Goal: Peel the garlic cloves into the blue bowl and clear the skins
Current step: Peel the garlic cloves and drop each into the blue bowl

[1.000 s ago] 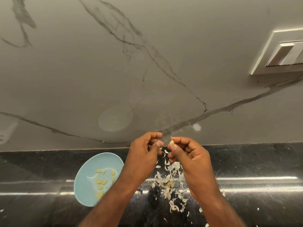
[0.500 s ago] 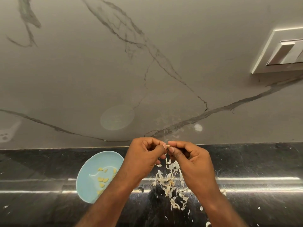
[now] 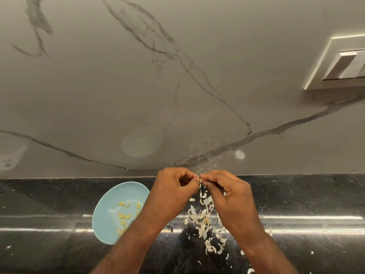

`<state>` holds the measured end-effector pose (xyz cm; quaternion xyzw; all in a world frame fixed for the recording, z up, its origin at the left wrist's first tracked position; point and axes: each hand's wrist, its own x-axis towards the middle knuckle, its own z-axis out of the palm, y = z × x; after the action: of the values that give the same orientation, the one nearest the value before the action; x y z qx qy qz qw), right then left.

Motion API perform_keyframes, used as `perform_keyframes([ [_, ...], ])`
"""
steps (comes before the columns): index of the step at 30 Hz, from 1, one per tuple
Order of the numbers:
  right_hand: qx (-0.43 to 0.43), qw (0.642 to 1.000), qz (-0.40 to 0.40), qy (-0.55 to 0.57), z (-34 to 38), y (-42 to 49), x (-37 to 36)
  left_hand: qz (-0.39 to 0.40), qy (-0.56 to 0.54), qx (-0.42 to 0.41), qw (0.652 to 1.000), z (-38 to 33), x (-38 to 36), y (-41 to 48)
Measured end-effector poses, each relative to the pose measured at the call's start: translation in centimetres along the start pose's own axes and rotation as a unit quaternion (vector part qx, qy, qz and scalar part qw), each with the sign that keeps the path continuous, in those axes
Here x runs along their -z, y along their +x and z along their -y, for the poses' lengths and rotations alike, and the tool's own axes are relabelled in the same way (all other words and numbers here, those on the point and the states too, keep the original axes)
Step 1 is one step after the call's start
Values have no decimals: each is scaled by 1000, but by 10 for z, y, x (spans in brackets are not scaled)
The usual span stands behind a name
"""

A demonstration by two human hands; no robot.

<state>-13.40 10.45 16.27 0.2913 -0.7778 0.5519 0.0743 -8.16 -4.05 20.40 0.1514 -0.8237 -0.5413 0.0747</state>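
Clove [image 3: 201,181] lower, btwn both grips [image 3: 173,192] [image 3: 231,196]

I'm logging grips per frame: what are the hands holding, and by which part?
Both pinch one small garlic clove between their fingertips: the left hand on its left side, the right hand on its right side. Mostly hidden.

The bare left hand [image 3: 173,191] and the bare right hand [image 3: 227,191] have come closer together; their fingertips, a little apart one second ago, now meet on the small pale garlic clove [image 3: 201,179]; the clove, which showed plainly before, is now almost hidden between them.
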Motion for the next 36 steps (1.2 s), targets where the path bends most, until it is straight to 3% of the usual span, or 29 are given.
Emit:
perform_keyframes([
  [7, 2, 1000, -2, 1, 1, -2, 0, -33, 48, -35, 998, -2, -5, -1],
  [15, -119, 985, 4, 127, 8, -4, -1, -41, -10, -33, 999, -3, -5, -1],
  [18, -182, 956, -13, 229, 12, -1, 0, -47, -12, -23, 999, 1, -4, 0],
  [22, -237, 883, -48, 402, 18, 6, 5, -63, 24, -4, 998, 7, -2, 2],
  [25, -264, 846, -45, 461, 18, 10, 10, -74, 35, 4, 997, 10, -2, 4],
  [36, -289, 868, -1, 404, 17, 6, 7, -71, 19, -28, 997, 10, -5, 3],
])
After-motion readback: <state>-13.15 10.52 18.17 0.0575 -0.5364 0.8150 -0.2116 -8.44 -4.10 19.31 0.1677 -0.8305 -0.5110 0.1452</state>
